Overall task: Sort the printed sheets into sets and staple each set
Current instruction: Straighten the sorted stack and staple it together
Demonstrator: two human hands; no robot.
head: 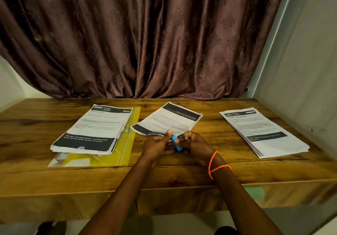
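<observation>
A small blue stapler (pixel 176 143) sits between both hands at the middle of the wooden table (pixel 200 169). My left hand (pixel 157 145) grips it with the thumb stretched along its top. My right hand (pixel 194 144) has its fingers curled round its other side. The stapler's tip meets the near corner of a thin set of printed sheets (pixel 167 119), which lies turned upside down and slanted. A thick stack of sheets (pixel 93 130) lies at the left, another stack (pixel 264 132) at the right.
A yellow clear plastic folder (pixel 127 147) lies under the left stack. A brown patterned curtain (pixel 145 43) hangs behind the table. A pale wall (pixel 306 70) closes the right side. An orange beaded cord circles my right wrist.
</observation>
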